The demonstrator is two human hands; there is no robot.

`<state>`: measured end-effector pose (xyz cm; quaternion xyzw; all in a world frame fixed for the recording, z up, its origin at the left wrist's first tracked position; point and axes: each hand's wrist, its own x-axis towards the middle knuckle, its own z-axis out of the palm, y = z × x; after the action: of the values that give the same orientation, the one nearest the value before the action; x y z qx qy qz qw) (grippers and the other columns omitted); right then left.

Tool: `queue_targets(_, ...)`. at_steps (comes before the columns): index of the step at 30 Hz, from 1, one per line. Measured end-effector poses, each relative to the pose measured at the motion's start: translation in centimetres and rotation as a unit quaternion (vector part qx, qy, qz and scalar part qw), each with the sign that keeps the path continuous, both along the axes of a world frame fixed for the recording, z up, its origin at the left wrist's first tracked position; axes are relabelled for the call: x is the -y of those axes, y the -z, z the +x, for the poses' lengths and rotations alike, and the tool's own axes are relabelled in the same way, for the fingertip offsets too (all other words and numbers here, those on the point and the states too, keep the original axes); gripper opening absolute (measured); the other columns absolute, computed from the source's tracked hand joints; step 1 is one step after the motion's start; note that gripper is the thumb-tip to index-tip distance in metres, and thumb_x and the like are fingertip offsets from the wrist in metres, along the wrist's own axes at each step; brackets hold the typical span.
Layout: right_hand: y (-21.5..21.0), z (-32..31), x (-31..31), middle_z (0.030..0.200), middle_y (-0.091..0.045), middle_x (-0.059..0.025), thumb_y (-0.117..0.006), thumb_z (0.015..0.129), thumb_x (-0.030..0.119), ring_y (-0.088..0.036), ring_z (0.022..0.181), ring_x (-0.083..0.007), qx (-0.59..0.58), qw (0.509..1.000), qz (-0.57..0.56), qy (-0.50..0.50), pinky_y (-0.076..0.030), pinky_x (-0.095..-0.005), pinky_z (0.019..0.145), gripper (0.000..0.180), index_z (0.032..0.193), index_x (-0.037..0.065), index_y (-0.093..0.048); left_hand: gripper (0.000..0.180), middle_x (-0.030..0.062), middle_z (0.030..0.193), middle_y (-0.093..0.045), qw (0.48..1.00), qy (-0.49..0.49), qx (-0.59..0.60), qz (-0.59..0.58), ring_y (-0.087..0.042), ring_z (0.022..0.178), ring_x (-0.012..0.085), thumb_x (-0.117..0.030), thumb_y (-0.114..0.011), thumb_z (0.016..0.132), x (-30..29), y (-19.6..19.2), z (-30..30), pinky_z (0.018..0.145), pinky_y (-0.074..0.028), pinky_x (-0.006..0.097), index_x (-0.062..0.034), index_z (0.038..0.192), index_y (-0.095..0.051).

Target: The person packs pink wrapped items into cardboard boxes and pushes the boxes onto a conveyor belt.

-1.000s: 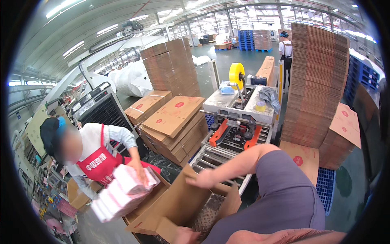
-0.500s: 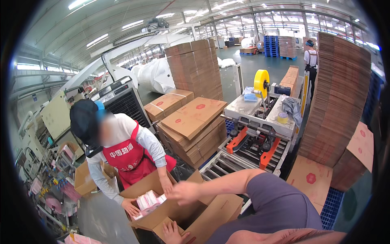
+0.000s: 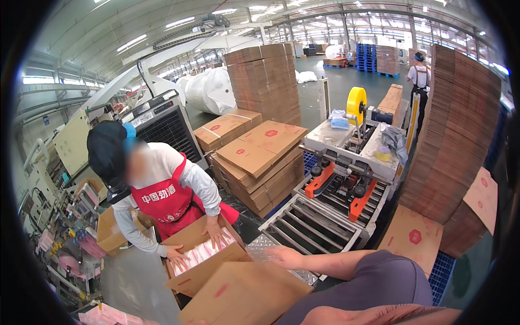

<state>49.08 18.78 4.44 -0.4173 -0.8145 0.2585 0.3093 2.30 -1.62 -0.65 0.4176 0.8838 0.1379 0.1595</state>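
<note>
My right hand (image 3: 285,257) reaches in from the right with its fingers stretched out, just beyond the far edge of a brown cardboard carton (image 3: 252,295). The carton is tilted, slightly blurred, and has a red printed mark. Whether my fingers touch it I cannot tell. My left hand does not show. Just past this carton stands an open cardboard box (image 3: 208,269) with rows of white-and-pink packets (image 3: 206,253) inside. A co-worker in a red apron (image 3: 165,197) rests both hands on those packets.
A roller conveyor (image 3: 314,225) leads to a carton-taping machine with a yellow tape roll (image 3: 356,105). Stacked flat cartons (image 3: 262,157) stand behind the co-worker. A tall carton stack (image 3: 452,141) rises at the right. More pink packets (image 3: 111,314) lie at the lower left.
My right hand has moved right and away from the co-worker's box. The near carton has swung and tilted, and my left hand has gone out of sight. More packets show in the box.
</note>
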Motion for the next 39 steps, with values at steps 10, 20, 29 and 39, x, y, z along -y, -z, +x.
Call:
queue_targets(10,2.1,7.5,4.6,0.119,-0.066,-0.0072,-0.058,0.098,0.036,-0.065,0.101,-0.0138,-0.252,0.836,-0.487,0.037,-0.053,-0.0329,0.09,0.046,0.134,0.007,-0.056,0.092,0.0193,0.152,-0.031,0.867,-0.04,0.488,0.089,-0.025,0.142,0.036,-0.072,-0.034,0.092,-1.4,0.7,-0.5,0.116,-0.019,0.048,0.0014,0.148,-0.027)
queue_targets(20,-1.6,-20.2,9.4,0.118,-0.059,-0.02,-0.049,0.098,0.026,-0.058,0.106,-0.0292,0.079,0.877,-0.365,-0.302,-0.046,-0.0418,0.092,0.04,0.127,-0.002,-0.051,0.089,0.0146,0.146,-0.045,0.776,-0.043,0.628,0.032,-0.036,0.137,0.0347,-0.073,-0.034,0.093,-5.0,0.3,7.3,0.111,-0.029,0.051,-0.0007,0.145,-0.033)
queue_targets(29,-9.0,-8.0,5.3,0.122,-0.058,-0.0197,-0.072,0.074,0.034,-0.06,0.109,-0.0336,0.263,0.922,0.131,0.252,-0.049,-0.0458,0.09,0.061,0.12,0.0,-0.052,0.064,0.0285,0.123,-0.059,0.966,0.132,0.175,0.135,-0.059,0.111,0.0447,-0.015,-0.053,0.091,-1.5,4.4,3.2,0.094,-0.048,0.047,-0.0042,0.148,-0.026)
queue_targets(39,18.8,20.9,2.5,0.111,-0.067,-0.0185,-0.057,0.094,0.047,-0.062,0.106,-0.0248,0.08,0.852,-0.407,0.318,-0.047,-0.0417,0.093,0.055,0.12,-0.001,-0.063,0.066,0.018,0.158,-0.022,0.99,0.004,0.111,-0.092,-0.025,0.145,0.0355,-0.043,-0.035,0.101,0.3,23.3,-2.8,0.116,-0.025,0.044,-0.0139,0.156,-0.012)
